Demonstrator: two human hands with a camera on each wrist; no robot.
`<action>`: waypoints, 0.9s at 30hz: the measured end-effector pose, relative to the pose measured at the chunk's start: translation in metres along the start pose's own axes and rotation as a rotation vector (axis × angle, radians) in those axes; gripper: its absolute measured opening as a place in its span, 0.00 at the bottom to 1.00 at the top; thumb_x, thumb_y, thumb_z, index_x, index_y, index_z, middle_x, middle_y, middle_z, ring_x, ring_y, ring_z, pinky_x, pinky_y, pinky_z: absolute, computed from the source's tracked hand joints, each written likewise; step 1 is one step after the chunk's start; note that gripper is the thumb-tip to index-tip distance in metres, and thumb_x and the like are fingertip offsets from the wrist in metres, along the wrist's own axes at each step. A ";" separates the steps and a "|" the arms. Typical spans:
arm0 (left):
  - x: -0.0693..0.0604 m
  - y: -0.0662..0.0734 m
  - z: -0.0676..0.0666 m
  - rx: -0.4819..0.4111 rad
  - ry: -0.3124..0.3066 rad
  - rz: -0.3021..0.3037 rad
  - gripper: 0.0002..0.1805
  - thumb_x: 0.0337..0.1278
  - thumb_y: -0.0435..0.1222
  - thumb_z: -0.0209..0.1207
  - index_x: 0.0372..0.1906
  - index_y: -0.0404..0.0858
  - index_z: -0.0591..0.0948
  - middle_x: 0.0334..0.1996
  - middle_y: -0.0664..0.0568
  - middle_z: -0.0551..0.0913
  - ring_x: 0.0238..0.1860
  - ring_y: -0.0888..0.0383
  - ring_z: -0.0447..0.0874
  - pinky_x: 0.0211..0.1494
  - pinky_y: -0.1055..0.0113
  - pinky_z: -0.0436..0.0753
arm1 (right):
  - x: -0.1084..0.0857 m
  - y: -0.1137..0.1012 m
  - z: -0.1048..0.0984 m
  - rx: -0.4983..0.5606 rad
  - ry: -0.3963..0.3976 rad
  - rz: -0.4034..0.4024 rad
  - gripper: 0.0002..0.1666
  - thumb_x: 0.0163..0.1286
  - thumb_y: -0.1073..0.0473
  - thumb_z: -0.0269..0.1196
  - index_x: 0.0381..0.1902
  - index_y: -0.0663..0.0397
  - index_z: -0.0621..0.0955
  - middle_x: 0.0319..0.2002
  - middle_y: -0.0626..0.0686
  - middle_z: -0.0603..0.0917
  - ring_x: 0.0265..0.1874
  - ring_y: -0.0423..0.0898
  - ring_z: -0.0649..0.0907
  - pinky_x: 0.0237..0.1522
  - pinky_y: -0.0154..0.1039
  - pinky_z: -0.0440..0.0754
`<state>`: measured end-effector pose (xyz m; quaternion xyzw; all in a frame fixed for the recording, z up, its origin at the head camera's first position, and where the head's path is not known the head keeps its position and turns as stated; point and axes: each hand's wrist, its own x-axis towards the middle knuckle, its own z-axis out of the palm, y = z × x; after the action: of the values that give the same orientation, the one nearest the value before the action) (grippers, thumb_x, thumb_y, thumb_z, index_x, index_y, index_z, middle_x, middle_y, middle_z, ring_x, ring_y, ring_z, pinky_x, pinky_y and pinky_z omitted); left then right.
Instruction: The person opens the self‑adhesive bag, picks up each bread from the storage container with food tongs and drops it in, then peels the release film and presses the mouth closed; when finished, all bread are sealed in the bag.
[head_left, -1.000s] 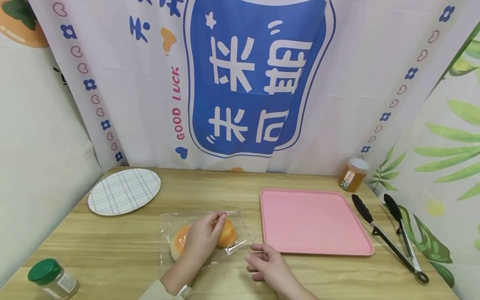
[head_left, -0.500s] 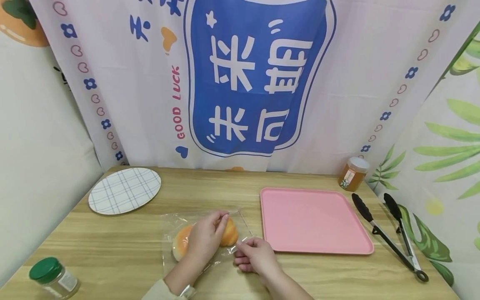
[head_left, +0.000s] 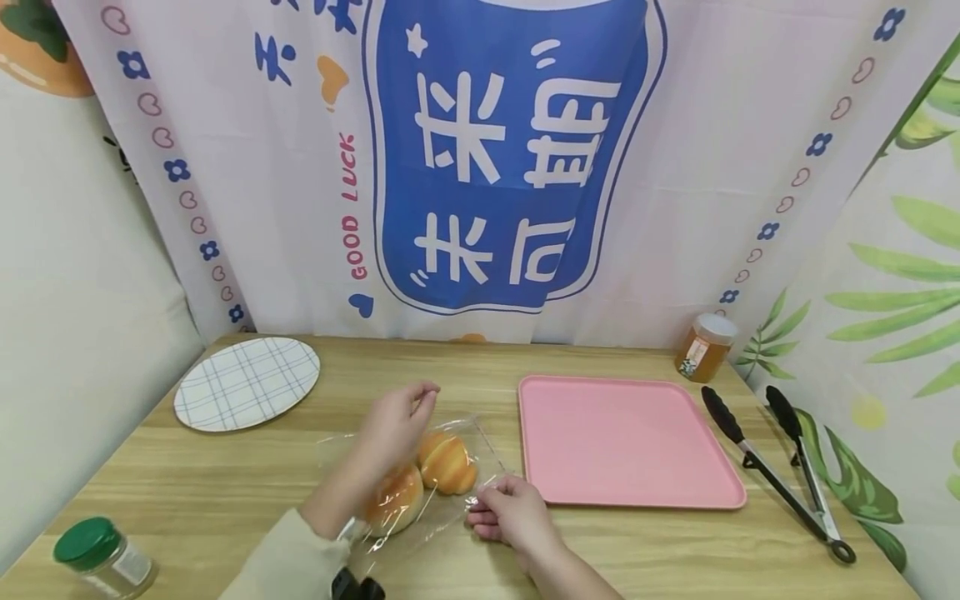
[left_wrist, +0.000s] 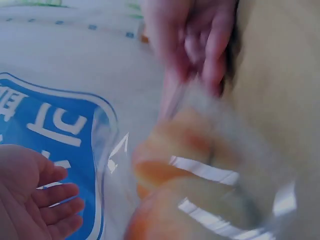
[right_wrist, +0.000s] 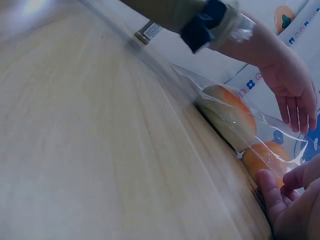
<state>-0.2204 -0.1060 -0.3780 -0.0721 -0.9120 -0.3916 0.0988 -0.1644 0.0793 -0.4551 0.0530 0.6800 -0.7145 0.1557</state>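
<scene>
A clear plastic bag [head_left: 420, 529] lies on the table with two pieces of bread inside. One is a round browned bun [head_left: 397, 500]; the other is a ridged golden roll [head_left: 448, 465]. At the bag's right side, my right hand [head_left: 516, 510] pinches its edge between thumb and fingers. My left hand [head_left: 393, 425] is raised over the bag's far left part, fingers loosely bent and holding nothing. Its palm and relaxed fingers show in the left wrist view. The right wrist view has the left hand [right_wrist: 295, 87] hanging apart from the bag.
A pink tray [head_left: 630, 442] lies right of the bag, with black-tipped tongs [head_left: 787, 492] beyond it. Behind them stands a honey-coloured jar [head_left: 705, 348]. A checked oval plate [head_left: 247, 383] sits at back left, a green-lidded jar [head_left: 105, 558] at front left.
My right hand has moved left to the bag and taken hold of its edge. The left hand has lifted off the bread and moved up and left, uncovering both pieces.
</scene>
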 end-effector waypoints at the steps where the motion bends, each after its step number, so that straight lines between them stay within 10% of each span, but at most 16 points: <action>1: 0.006 0.000 -0.001 0.029 -0.033 -0.007 0.16 0.71 0.38 0.51 0.53 0.35 0.81 0.54 0.42 0.84 0.46 0.46 0.84 0.56 0.49 0.83 | 0.000 0.000 0.000 0.001 0.001 -0.003 0.05 0.70 0.64 0.58 0.35 0.61 0.75 0.29 0.53 0.86 0.24 0.39 0.85 0.28 0.30 0.87; 4: 0.023 -0.004 0.003 0.110 -0.133 -0.028 0.15 0.70 0.37 0.52 0.52 0.35 0.82 0.53 0.42 0.85 0.56 0.45 0.82 0.62 0.48 0.79 | -0.002 0.000 0.002 0.005 0.005 -0.013 0.05 0.70 0.65 0.58 0.34 0.61 0.74 0.29 0.54 0.86 0.24 0.38 0.85 0.28 0.31 0.87; 11: 0.036 -0.019 0.020 0.089 -0.365 -0.161 0.09 0.62 0.35 0.61 0.43 0.35 0.84 0.39 0.48 0.86 0.39 0.55 0.81 0.49 0.57 0.83 | -0.004 0.000 0.007 0.009 0.002 -0.017 0.05 0.69 0.65 0.58 0.36 0.63 0.73 0.29 0.55 0.86 0.23 0.38 0.85 0.27 0.31 0.87; 22: 0.040 -0.034 0.030 0.116 -0.317 -0.093 0.05 0.55 0.36 0.65 0.31 0.37 0.85 0.29 0.52 0.85 0.34 0.57 0.79 0.41 0.64 0.81 | -0.002 0.001 0.008 0.022 0.015 -0.023 0.05 0.68 0.65 0.58 0.35 0.62 0.72 0.28 0.55 0.86 0.23 0.38 0.85 0.26 0.30 0.87; 27: 0.038 -0.034 0.027 -0.074 -0.295 -0.147 0.07 0.62 0.34 0.59 0.35 0.34 0.82 0.30 0.49 0.83 0.32 0.57 0.77 0.35 0.68 0.80 | 0.001 -0.001 0.003 -0.007 0.076 -0.070 0.06 0.67 0.67 0.59 0.38 0.66 0.73 0.27 0.52 0.84 0.22 0.37 0.84 0.26 0.30 0.87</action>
<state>-0.2680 -0.1068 -0.4109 -0.0654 -0.9043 -0.4164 -0.0680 -0.1658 0.0765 -0.4541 0.0556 0.6893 -0.7147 0.1047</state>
